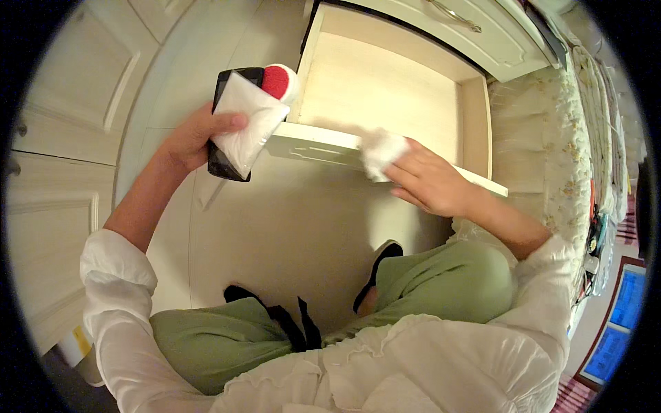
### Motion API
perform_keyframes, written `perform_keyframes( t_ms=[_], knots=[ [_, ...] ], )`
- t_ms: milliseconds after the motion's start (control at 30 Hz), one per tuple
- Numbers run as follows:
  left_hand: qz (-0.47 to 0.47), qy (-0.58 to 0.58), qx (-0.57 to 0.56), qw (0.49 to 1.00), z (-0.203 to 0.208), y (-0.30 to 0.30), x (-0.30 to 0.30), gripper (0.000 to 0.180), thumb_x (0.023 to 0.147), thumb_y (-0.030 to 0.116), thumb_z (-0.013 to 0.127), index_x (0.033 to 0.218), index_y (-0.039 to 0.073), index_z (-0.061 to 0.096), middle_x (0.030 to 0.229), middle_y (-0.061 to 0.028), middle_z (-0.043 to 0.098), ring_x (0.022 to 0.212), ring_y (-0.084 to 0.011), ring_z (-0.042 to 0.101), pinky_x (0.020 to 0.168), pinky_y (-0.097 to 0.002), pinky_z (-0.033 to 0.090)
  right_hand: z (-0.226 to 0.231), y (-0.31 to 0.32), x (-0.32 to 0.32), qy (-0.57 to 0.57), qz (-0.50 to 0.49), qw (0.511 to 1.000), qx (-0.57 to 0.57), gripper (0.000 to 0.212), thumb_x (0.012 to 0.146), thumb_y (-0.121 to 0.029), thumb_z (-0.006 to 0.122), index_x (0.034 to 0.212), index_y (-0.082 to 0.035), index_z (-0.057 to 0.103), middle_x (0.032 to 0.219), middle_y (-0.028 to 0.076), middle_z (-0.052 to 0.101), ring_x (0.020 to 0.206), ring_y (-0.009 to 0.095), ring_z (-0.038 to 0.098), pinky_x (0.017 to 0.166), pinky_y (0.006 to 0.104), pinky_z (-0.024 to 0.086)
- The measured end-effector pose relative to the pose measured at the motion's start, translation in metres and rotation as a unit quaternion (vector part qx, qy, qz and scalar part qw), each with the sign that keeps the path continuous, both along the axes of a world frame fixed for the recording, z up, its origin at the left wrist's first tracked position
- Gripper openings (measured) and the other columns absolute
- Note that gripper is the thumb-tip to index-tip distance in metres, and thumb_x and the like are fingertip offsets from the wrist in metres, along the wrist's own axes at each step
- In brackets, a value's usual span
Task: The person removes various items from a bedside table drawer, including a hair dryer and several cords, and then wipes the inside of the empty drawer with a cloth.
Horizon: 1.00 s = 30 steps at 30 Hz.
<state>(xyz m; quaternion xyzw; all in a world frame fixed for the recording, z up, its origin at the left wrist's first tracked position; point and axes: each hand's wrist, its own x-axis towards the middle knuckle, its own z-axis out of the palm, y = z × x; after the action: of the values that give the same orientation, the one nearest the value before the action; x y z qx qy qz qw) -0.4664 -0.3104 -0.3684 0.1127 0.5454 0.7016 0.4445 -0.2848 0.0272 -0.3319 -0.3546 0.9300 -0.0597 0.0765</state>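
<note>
My left hand (200, 134) is closed round a stack of things at the drawer's left front corner. Its thumb presses on a thin white plastic packet (251, 141). Under that lies a flat black rectangular thing (228, 165), much like a phone. A round item with a red face and white rim (277, 82) sticks out past the packet; I cannot make out how it is held. My right hand (430, 180) grips a crumpled white tissue (381, 153) against the top edge of the drawer front. The pulled-out drawer (385, 76) has a bare pale bottom.
Another drawer front with a metal handle (458, 17) is above, at the back. Cream cabinet doors (82, 89) line the left. A quilted floral bed cover (527, 138) hangs close on the right. My bent legs in green trousers (441, 282) are below the drawer.
</note>
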Motion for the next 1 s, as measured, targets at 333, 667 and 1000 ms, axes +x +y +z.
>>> perform_keyframes(
  t_ms=[333,667,1000],
  knots=[
    [0.024,-0.033,0.029,0.999,-0.026,0.009,0.008,0.058,0.085,0.040,0.056,0.123,-0.003,0.044,0.111,-0.0156,0.058,0.080,-0.0177,0.061,0.070,-0.0291,0.053,-0.016,-0.054,-0.026,0.107,0.015,0.993,-0.046,0.059,0.079,-0.025,0.064,0.126,0.003,0.041,0.130,0.019,0.041,0.129,0.035,0.032,0.106,0.0451,0.029],
    [0.040,0.282,-0.163,0.945,0.022,0.020,0.037,0.052,0.069,0.022,0.076,0.111,0.000,0.055,0.099,-0.0069,0.062,0.088,-0.0153,0.059,0.080,-0.0307,0.048,-0.014,-0.033,-0.021,0.081,-0.007,0.996,-0.038,0.063,0.081,-0.018,0.062,0.135,-0.003,0.033,0.138,0.016,0.035,0.130,0.032,0.031,0.107,0.0403,0.029],
    [0.064,0.136,-0.057,0.987,-0.001,0.022,0.032,0.049,0.067,0.017,0.075,0.109,0.000,0.054,0.097,-0.0063,0.061,0.088,-0.0158,0.059,0.079,-0.0309,0.048,0.000,0.067,0.091,0.036,-0.268,0.952,0.146,0.059,0.081,-0.018,0.060,0.130,0.003,0.035,0.133,0.025,0.036,0.128,0.040,0.031,0.110,0.0469,0.020]
  ],
)
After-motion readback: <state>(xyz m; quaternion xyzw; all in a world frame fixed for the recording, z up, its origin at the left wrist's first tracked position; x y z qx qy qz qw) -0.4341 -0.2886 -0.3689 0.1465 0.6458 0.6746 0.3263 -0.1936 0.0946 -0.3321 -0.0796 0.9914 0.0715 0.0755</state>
